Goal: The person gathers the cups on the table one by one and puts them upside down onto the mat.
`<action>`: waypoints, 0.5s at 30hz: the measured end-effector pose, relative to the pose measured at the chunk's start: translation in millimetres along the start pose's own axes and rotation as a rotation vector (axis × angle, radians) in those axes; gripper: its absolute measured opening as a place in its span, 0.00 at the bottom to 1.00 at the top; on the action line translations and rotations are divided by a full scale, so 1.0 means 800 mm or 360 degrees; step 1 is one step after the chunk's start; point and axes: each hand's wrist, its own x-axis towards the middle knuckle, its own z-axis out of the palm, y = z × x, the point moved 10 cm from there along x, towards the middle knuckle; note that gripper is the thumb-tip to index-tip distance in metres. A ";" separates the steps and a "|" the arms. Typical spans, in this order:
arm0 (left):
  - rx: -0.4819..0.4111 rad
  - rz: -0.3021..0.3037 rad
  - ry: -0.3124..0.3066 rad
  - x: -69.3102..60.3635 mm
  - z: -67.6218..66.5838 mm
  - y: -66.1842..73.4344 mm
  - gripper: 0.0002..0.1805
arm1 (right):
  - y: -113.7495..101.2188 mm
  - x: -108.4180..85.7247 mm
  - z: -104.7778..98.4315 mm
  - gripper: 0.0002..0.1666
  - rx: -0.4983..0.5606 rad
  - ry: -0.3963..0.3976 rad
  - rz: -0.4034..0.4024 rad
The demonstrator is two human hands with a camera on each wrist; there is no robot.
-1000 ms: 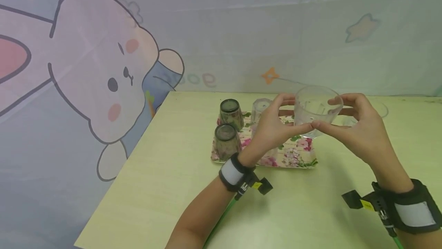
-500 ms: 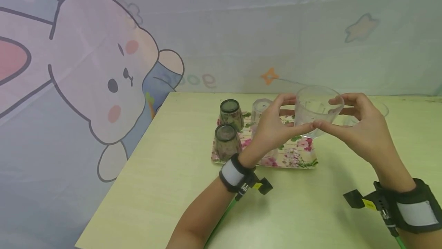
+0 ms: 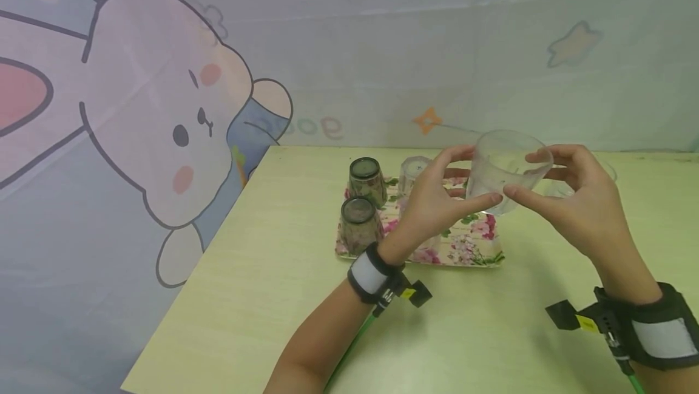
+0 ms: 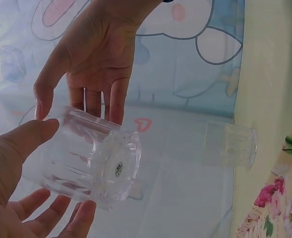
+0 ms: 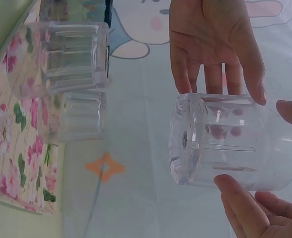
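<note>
Both hands hold a clear glass (image 3: 506,166) above the table, mouth upward and slightly tilted. My left hand (image 3: 428,203) grips its left side, with the thumb on the near face. From the right, my right hand (image 3: 587,206) curls fingers and thumb around the other side. The thumb tips are a little apart. In the right wrist view, the glass (image 5: 225,144) shows a faceted wall and a small mark on its base. Behind and below stands a floral tray (image 3: 464,248) with two dark glasses (image 3: 360,224) upside down and clear glasses (image 3: 413,169) partly hidden by my left hand.
Another clear glass (image 4: 230,144) stands on the table beyond my right hand, mostly hidden in the head view. The pale yellow table (image 3: 262,260) meets a printed cloth backdrop (image 3: 382,48). Black wrist straps (image 3: 374,272) carry small cameras and green cables.
The glass has risen slightly, shifted right and tilted a little. My right hand has moved slightly right with it, and the thumbs, touching before, have separated.
</note>
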 end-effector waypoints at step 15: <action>-0.0028 -0.0087 -0.0080 0.000 0.013 -0.013 0.41 | -0.002 -0.001 -0.008 0.33 0.0096 0.0079 -0.0013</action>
